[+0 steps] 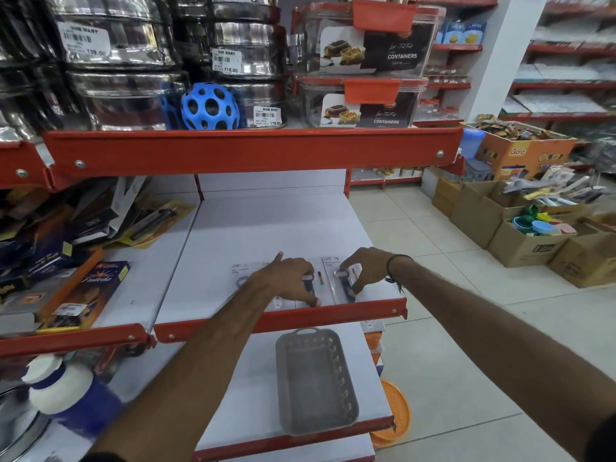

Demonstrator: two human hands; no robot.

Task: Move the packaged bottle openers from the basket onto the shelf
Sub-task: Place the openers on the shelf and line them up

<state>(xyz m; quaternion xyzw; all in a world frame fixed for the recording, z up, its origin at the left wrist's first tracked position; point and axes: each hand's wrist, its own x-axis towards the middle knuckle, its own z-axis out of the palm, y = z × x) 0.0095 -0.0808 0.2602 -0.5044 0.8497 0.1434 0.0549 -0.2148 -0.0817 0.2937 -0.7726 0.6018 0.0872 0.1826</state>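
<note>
Three packaged bottle openers lie side by side on the white middle shelf [266,228] near its red front lip. My left hand [286,275] rests flat on the middle packaged opener [316,285], fingers spread, partly covering the left packaged opener [241,273]. My right hand [363,268] pinches the right packaged opener [346,288] between thumb and fingers as it lies on the shelf. The grey plastic basket [316,378] stands on the lower shelf just below, with nothing visible inside it.
Boxed goods [83,291] lie on the shelf section to the left. Steel tins and clear food containers [363,101] fill the shelf above. An orange round tray [393,415] leans by the lower shelf. Open cardboard boxes [520,235] stand on the tiled floor to the right.
</note>
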